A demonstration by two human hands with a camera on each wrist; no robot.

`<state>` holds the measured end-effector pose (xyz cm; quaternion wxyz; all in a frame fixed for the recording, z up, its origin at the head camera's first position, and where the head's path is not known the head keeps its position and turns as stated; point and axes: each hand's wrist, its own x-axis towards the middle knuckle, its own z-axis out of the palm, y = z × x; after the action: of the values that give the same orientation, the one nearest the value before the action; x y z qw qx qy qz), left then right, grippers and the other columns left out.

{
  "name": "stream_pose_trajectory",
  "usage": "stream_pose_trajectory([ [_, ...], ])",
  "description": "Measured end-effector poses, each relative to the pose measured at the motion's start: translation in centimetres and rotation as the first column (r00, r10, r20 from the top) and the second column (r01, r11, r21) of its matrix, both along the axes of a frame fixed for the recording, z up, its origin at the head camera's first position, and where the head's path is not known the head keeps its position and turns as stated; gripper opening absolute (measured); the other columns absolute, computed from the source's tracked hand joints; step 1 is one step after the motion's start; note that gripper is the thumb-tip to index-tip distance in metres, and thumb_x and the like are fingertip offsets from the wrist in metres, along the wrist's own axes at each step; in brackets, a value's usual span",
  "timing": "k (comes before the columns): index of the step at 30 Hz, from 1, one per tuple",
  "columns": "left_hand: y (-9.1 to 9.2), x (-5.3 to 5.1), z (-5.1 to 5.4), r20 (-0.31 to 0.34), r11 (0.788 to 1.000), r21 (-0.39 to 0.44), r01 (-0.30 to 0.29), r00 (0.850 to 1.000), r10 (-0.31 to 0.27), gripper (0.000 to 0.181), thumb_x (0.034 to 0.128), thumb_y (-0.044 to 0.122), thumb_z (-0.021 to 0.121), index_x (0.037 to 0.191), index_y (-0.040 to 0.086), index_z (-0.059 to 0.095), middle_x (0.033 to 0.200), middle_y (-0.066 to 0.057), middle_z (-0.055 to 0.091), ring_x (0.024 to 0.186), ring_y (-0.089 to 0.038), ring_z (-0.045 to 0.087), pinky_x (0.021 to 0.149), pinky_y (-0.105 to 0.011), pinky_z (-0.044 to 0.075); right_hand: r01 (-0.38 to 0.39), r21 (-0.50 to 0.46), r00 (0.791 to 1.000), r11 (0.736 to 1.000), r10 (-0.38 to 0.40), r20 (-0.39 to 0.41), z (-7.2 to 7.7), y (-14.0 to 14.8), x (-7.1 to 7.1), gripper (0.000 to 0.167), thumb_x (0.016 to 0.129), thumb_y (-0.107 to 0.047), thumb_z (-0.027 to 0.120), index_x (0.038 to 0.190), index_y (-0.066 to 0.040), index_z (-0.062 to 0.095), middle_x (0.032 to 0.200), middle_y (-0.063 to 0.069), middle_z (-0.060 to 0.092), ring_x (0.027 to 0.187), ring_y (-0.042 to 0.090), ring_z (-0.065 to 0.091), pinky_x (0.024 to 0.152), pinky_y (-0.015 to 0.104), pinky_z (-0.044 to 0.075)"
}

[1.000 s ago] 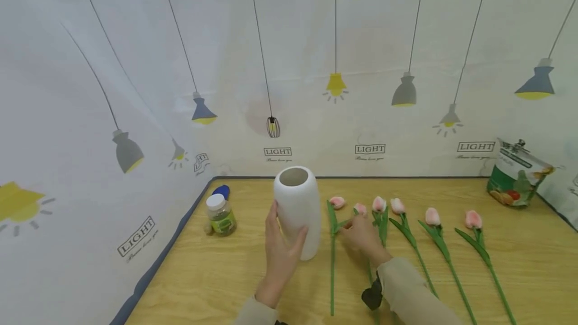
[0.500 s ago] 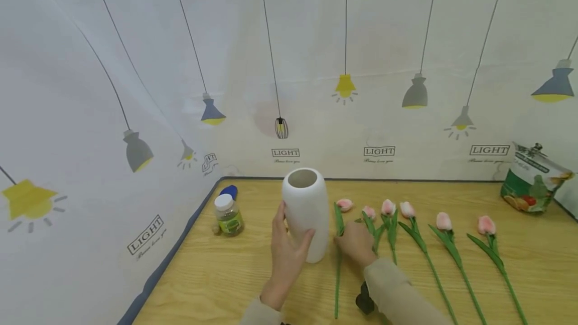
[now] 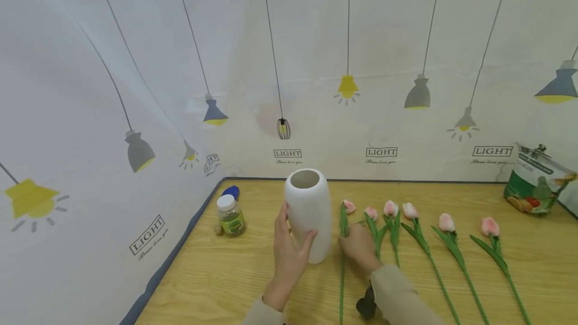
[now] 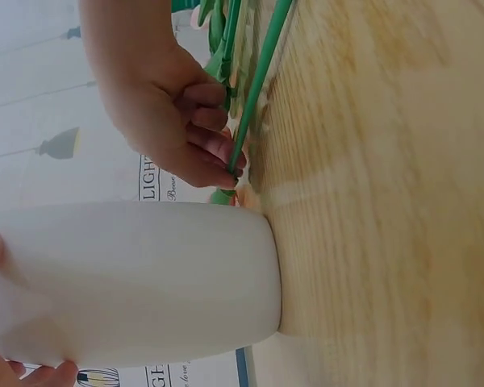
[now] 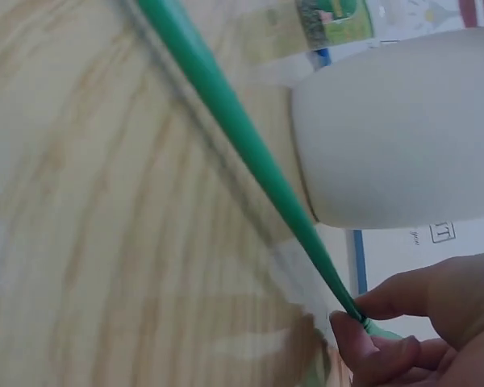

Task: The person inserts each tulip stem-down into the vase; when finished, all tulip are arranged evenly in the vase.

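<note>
A white vase (image 3: 309, 214) stands upright on the wooden table, its round mouth facing up. My left hand (image 3: 290, 255) grips its left side, thumb across the front. Just right of the vase, my right hand (image 3: 360, 247) pinches the green stem of the leftmost pink tulip (image 3: 342, 285). The right wrist view shows thumb and forefinger closed on that stem (image 5: 258, 161), which slants just above the table. In the left wrist view the pinching right hand (image 4: 173, 113) is beside the vase (image 4: 145, 282).
Several more pink tulips (image 3: 446, 222) lie in a row to the right. A jar with a white lid (image 3: 231, 217) and a blue object (image 3: 232, 192) are at the left. A green and white pouch (image 3: 535, 184) stands at the back right. Behind is a lamp-patterned curtain.
My right hand has moved slightly left and down and has taken hold of the leftmost tulip's stem. That flower has turned a little. My left hand still holds the vase.
</note>
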<state>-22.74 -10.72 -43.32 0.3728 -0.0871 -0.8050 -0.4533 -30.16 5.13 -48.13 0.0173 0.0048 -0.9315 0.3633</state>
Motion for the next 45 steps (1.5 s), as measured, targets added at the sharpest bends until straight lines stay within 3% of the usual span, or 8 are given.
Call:
stream_pose_trajectory([
  [5, 0.0, 0.0, 0.2, -0.008, 1.000, -0.020, -0.006, 1.000, 0.006, 0.083, 0.0728, 0.025, 0.071, 0.139, 0.010, 0.023, 0.131, -0.014, 0.041, 0.116, -0.029, 0.045, 0.089, -0.047, 0.045, -0.023, -0.171, 1.000, 0.985, 0.023, -0.001, 0.0, 1.5, 0.1, 0.018, 0.079, -0.012, 0.056, 0.073, 0.004, 0.063, 0.064, 0.007, 0.060, 0.053, 0.012, 0.048, 0.047, 0.022, 0.041],
  [8, 0.0, -0.1, 0.3, -0.017, 1.000, -0.025, -0.013, 1.000, 0.013, 0.083, 0.0724, 0.024, 0.071, 0.139, 0.010, 0.024, 0.131, -0.015, 0.041, 0.116, -0.030, 0.045, 0.094, -0.048, 0.042, -0.063, -0.282, 0.998, 0.957, 0.068, 0.007, 0.4, 2.3, 0.3, 0.030, 0.084, -0.012, 0.052, 0.102, 0.012, 0.057, 0.092, 0.021, 0.063, 0.074, 0.019, 0.058, 0.060, 0.027, 0.050],
  [12, 0.0, -0.1, 0.2, -0.008, 1.000, -0.016, -0.008, 1.000, 0.008, 0.083, 0.0729, 0.025, 0.071, 0.139, 0.012, 0.023, 0.132, -0.014, 0.041, 0.118, -0.030, 0.044, 0.094, -0.050, 0.041, -0.115, -0.400, 0.993, 0.909, 0.120, -0.013, 1.5, 3.2, 0.6, 0.039, 0.089, -0.015, 0.047, 0.117, 0.013, 0.047, 0.108, 0.026, 0.058, 0.096, 0.031, 0.058, 0.078, 0.035, 0.052],
  [19, -0.1, 0.1, -0.3, 0.009, 1.000, -0.006, -0.011, 1.000, 0.011, 0.083, 0.0732, 0.026, 0.071, 0.140, 0.015, 0.022, 0.132, -0.014, 0.040, 0.117, -0.031, 0.045, 0.087, -0.049, 0.045, -0.184, -0.531, 0.983, 0.827, 0.169, -0.078, 2.9, 4.7, 0.9, 0.034, 0.091, -0.018, 0.048, 0.117, 0.005, 0.045, 0.093, 0.019, 0.063, 0.055, 0.003, 0.043, 0.049, 0.018, 0.039],
  [24, -0.2, 0.0, -0.4, -0.012, 1.000, -0.018, -0.018, 1.000, 0.017, 0.084, 0.0727, 0.027, 0.071, 0.140, 0.014, 0.022, 0.130, -0.015, 0.041, 0.116, -0.032, 0.045, 0.085, -0.049, 0.046, -0.231, -0.588, 0.971, 0.775, 0.216, -0.097, 3.6, 5.3, 1.0, 0.040, 0.092, -0.020, 0.047, 0.123, 0.004, 0.039, 0.089, 0.010, 0.063, 0.048, 0.002, 0.035, 0.043, 0.015, 0.033],
  [29, -0.2, -0.1, -0.2, -0.021, 1.000, -0.022, -0.019, 1.000, 0.018, 0.083, 0.0729, 0.027, 0.071, 0.139, 0.014, 0.022, 0.129, -0.015, 0.042, 0.115, -0.031, 0.046, 0.086, -0.048, 0.047, -0.258, -0.580, 0.966, 0.773, 0.212, -0.147, 4.7, 5.4, 0.9, 0.043, 0.092, -0.020, 0.047, 0.128, 0.002, 0.037, 0.085, 0.004, 0.062, 0.046, 0.002, 0.036, 0.041, 0.016, 0.033],
  [35, -0.1, -0.2, -0.1, -0.031, 1.000, -0.015, -0.011, 0.999, 0.011, 0.083, 0.0723, 0.027, 0.071, 0.139, 0.012, 0.023, 0.128, -0.015, 0.043, 0.114, -0.032, 0.046, 0.084, -0.050, 0.047, -0.287, -0.531, 0.954, 0.797, 0.190, -0.230, 6.4, 5.2, 0.8, 0.040, 0.092, -0.018, 0.048, 0.125, 0.003, 0.041, 0.088, 0.016, 0.063, 0.046, 0.004, 0.040, 0.042, 0.019, 0.037],
  [45, 0.0, -0.1, 0.2, -0.022, 1.000, 0.001, -0.002, 1.000, 0.002, 0.083, 0.0721, 0.025, 0.071, 0.139, 0.013, 0.023, 0.130, -0.015, 0.041, 0.117, -0.031, 0.045, 0.085, -0.047, 0.048, -0.340, -0.575, 0.938, 0.745, 0.223, -0.266, 9.8, 5.0, 0.6, 0.039, 0.092, -0.017, 0.048, 0.123, 0.005, 0.040, 0.078, -0.006, 0.061, 0.044, 0.002, 0.037, 0.041, 0.017, 0.035],
])
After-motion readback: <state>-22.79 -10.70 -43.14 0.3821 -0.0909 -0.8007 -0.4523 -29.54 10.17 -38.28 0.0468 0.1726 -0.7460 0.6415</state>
